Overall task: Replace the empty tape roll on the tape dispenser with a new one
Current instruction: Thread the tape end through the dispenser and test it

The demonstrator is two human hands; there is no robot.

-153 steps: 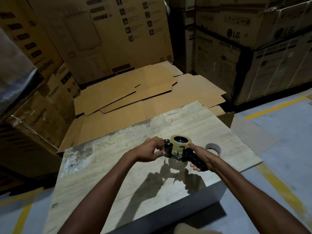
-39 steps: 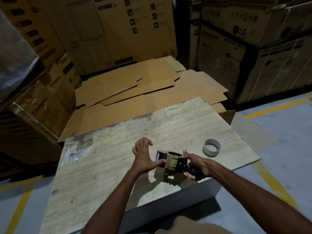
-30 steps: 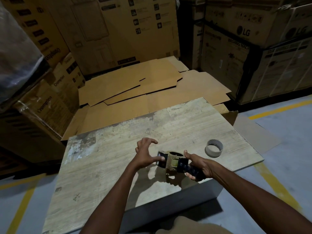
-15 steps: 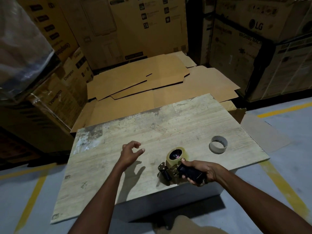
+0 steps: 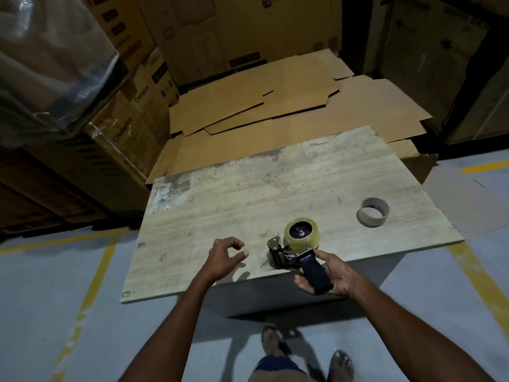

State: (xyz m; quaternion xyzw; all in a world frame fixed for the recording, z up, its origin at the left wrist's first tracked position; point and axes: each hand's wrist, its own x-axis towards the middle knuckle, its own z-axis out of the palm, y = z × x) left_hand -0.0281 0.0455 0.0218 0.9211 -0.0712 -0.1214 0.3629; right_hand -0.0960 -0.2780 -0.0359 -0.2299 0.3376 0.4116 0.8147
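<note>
The tape dispenser (image 5: 289, 252) lies on its side near the front edge of the wooden table (image 5: 248, 194), with a full roll of clear tape (image 5: 302, 233) mounted on it. My right hand (image 5: 330, 274) grips its black handle, which juts over the table edge. My left hand (image 5: 224, 255) hovers just left of the dispenser, fingers loosely curled and apart, holding nothing. The empty grey cardboard core (image 5: 373, 212) stands on the table at the right, apart from both hands.
Flattened cardboard sheets (image 5: 275, 106) lie behind the table. Tall stacked cartons (image 5: 234, 28) wall in the back, left and right. Yellow lines (image 5: 91, 288) mark the grey floor. My feet (image 5: 303, 351) stand close to the table's front.
My left hand let go of the dispenser's front and drew back to the left. My right hand turned the dispenser onto its side and brought it to the table's front edge.
</note>
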